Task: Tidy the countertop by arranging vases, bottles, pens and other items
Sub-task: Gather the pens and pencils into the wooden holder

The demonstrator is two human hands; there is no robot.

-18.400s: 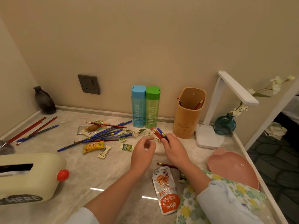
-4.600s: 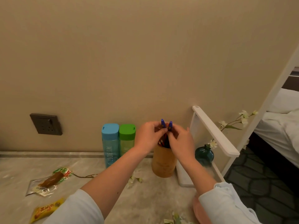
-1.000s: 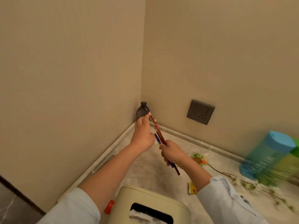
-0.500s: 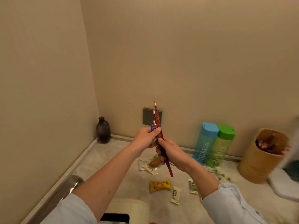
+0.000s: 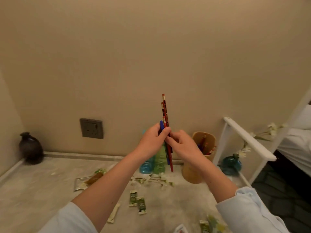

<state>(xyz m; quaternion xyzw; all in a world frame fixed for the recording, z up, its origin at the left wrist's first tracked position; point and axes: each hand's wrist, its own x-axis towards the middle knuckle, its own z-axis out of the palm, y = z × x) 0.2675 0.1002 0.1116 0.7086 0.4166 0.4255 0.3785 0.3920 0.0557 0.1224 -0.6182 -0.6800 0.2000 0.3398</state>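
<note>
Both hands, left (image 5: 154,138) and right (image 5: 182,145), now pinch the upright pens (image 5: 165,132) at frame centre, swung from the left corner toward the holder (image 5: 202,148) at right: drop-in likely next.

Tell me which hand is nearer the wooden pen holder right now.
Right. The right hand is just left of the pen holder; the left hand is farther left, both gripping the pencils.
</note>
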